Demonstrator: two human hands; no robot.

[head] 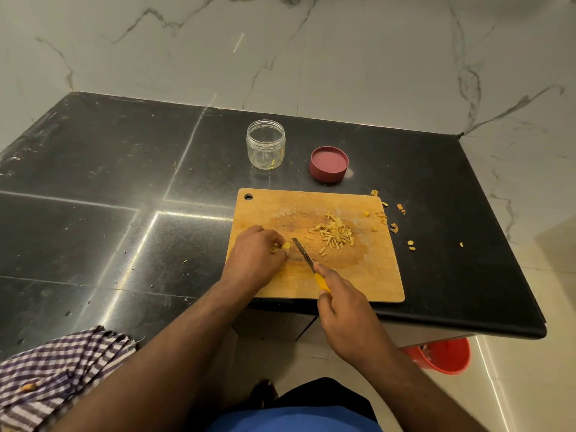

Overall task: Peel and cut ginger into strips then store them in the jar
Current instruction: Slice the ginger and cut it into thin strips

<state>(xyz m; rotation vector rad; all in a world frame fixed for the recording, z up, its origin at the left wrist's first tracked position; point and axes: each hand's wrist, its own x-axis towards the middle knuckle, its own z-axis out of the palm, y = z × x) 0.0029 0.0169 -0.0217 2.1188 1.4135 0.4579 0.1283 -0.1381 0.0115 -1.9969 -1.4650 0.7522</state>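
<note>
A wooden cutting board point(367, 275) lies at the counter's front edge. My left hand point(254, 254) curls its fingers round a small yellow ginger piece point(284, 246) on the board's left part. My right hand point(343, 302) grips the yellow handle of a small knife point(304, 254), whose blade points up-left, just right of the ginger piece. A pile of cut ginger strips point(333, 236) sits in the board's middle. A clear open jar point(265, 148) stands behind the board with a few bits at its bottom. Its red lid point(328, 164) lies upturned to its right.
Ginger peel scraps point(394, 227) are scattered on the black counter point(124, 188) right of the board. A checked cloth point(59, 369) lies at the front left. A red bucket point(442, 357) stands on the floor below the counter's right end. Marble walls close the back and right.
</note>
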